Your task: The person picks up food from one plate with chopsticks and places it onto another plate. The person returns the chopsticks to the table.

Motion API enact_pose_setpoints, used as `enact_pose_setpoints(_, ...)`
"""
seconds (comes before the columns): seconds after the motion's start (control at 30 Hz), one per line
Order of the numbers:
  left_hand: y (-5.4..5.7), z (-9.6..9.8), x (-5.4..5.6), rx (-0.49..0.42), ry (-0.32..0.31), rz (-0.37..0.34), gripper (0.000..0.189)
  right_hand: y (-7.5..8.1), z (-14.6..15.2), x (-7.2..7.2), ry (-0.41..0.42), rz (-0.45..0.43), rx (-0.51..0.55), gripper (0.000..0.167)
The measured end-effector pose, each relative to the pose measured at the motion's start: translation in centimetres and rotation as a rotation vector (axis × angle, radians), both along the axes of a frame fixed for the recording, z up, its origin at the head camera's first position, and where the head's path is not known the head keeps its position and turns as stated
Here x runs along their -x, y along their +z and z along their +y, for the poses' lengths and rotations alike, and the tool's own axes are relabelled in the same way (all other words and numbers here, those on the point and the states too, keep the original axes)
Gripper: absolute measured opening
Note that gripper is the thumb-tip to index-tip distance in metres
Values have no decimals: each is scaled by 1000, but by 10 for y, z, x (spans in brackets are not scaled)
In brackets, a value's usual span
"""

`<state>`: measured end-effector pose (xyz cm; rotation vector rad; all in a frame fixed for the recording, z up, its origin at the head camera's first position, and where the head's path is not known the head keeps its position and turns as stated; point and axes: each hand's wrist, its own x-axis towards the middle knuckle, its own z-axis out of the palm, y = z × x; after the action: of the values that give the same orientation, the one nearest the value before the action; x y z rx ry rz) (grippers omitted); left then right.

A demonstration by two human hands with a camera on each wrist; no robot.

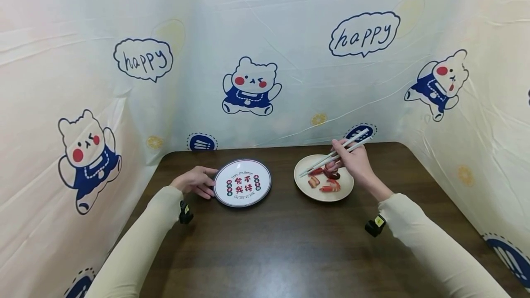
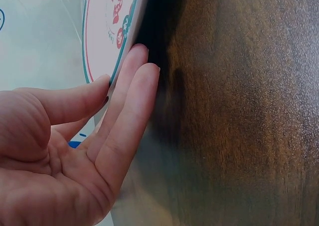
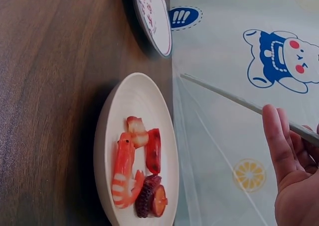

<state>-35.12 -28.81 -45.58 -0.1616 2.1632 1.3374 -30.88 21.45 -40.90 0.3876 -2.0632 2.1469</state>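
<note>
On the left, a white plate (image 1: 243,183) with a dark blue rim carries printed red characters. My left hand (image 1: 196,181) pinches its left edge, thumb on the rim (image 2: 94,76) and fingers below it. Over a cream plate (image 1: 300,183), my right hand (image 1: 351,157) holds a pair of chopsticks (image 1: 345,147), tips pointing down and left. Several food pieces lie on the cream plate: a shrimp (image 3: 122,173), a purplish octopus tentacle piece (image 3: 145,196), a red sausage-like strip (image 3: 153,154) and a pale brown layered piece (image 3: 137,134). The chopsticks hold no food in the right wrist view.
Both plates stand towards the back of a dark wooden table (image 1: 256,247). A pale printed curtain (image 1: 290,36) hangs close behind the table and along both sides. Between the two plates lies a narrow strip of bare wood.
</note>
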Motion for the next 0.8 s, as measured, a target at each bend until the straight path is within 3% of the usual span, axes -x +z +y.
enact_pose_setpoints(0.8,-1,-2,2,28,3,-1,67,-8,20,10,-51,-9,72,50)
